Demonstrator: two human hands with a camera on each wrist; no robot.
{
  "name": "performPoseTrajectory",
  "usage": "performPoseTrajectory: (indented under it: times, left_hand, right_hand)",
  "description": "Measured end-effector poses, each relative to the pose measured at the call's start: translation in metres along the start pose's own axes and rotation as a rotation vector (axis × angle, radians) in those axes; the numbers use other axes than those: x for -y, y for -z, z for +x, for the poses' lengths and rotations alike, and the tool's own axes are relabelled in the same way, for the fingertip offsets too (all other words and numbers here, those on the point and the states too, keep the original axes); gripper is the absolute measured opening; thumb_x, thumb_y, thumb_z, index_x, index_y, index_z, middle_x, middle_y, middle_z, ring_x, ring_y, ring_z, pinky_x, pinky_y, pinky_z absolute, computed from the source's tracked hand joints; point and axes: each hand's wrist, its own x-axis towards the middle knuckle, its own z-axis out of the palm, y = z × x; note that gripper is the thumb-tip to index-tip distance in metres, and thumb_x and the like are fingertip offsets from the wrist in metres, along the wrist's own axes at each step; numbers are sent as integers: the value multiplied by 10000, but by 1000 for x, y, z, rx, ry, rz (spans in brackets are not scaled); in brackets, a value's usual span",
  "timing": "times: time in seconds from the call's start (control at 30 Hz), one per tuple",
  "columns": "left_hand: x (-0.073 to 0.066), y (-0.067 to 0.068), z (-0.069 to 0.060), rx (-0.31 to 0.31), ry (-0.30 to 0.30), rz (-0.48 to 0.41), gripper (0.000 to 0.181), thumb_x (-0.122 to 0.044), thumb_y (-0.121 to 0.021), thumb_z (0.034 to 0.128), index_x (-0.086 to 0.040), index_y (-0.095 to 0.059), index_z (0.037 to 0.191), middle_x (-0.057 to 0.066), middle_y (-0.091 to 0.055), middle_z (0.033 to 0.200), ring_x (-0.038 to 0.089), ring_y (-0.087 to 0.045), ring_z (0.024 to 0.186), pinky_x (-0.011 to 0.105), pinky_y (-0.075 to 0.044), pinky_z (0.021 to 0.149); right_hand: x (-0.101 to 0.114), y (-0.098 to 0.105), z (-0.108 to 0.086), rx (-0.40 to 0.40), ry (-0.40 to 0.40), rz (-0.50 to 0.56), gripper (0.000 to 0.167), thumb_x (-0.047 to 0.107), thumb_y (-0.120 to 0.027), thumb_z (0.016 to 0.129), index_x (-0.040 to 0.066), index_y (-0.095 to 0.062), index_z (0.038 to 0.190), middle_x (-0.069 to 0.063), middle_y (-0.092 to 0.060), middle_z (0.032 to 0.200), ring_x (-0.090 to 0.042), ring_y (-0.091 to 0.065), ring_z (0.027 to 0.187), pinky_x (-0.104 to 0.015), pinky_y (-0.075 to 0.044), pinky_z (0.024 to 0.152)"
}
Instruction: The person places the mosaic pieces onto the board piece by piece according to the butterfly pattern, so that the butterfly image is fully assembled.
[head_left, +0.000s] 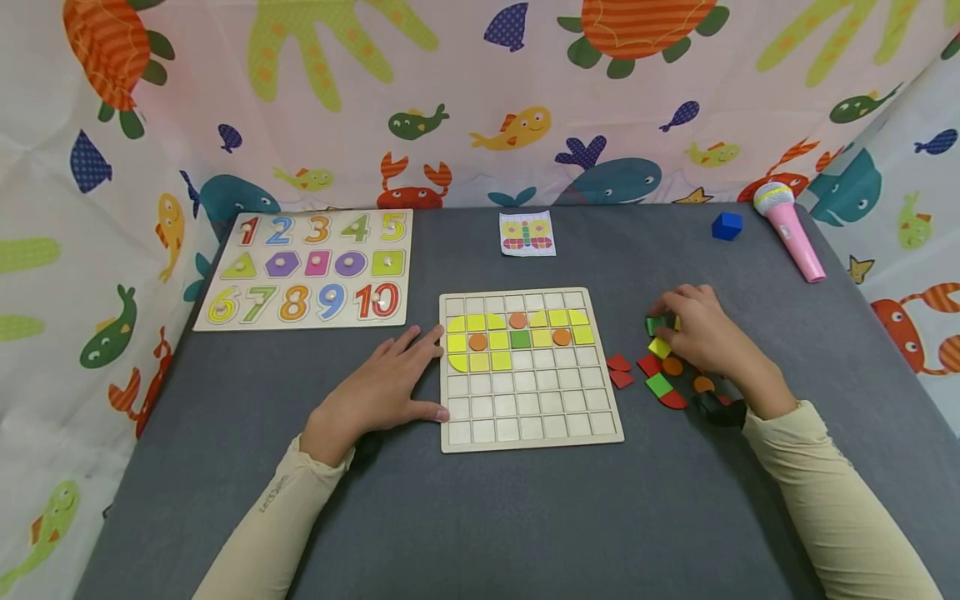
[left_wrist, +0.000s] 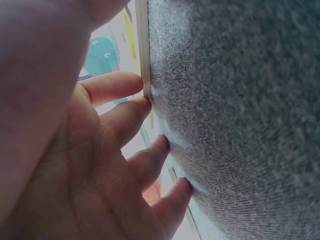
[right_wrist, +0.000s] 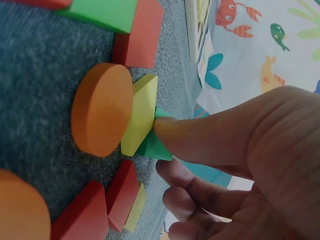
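Centres grid board (head_left: 531, 405) on worktop (head_left: 480, 517)

Has tiles (head_left: 542, 338) in the second to fourth rows from the far edge. Places number board (head_left: 298, 229) behind left, picture card (head_left: 527, 233) behind, cube (head_left: 726, 226) then microphone (head_left: 796, 233) behind right. Spreads loose pieces (head_left: 672, 367) to the right, far end under right fingers (head_left: 675, 307). Lays left fingers (head_left: 423, 347) against the left edge.

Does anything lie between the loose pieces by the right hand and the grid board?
Yes: two red pieces lie just right of the grid board, between it and the other loose pieces. Nothing taller shows there.
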Motion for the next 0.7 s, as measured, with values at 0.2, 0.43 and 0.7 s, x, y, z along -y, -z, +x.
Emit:
performPoseTrajectory:
  times: [0.2, 0.43, 0.7]
  left_hand:
    - [-1, 0, 0, -2, 0, 1, 961, -529, -867, 877, -92, -441, 1620, 68, -201, 1777, 363, -94, 1637, 584, -100, 1301]
    - [-1, 0, -1, -3, -6, -2, 950, -519, -864, 884, -85, -443, 1617, 71, -202, 1777, 365, -93, 1637, 581, -101, 1302]
    - [-1, 0, -1, -3, -6, 3, 953, -524, -861, 886, -82, -441, 1618, 66, -198, 1779, 363, -93, 1637, 580, -102, 1302]
  right_hand:
    - [4, 2, 0, -49, 3, 49, 96, -36, -683, 972, -19, -716, 1061, -138, -683, 953, -304, -600, 846, -466, -530, 736]
    - [17, 4, 1, -128, 65, 76, 89, -38, -711, 976, 18, -730, 1043, -67, -682, 902, -227, -584, 786, -367, -511, 666]
    - [44, -2, 10, -160, 134, 132, 115, -53, -710, 984, 43, -746, 1034, -54, -682, 919, -210, -570, 799, -333, -498, 679]
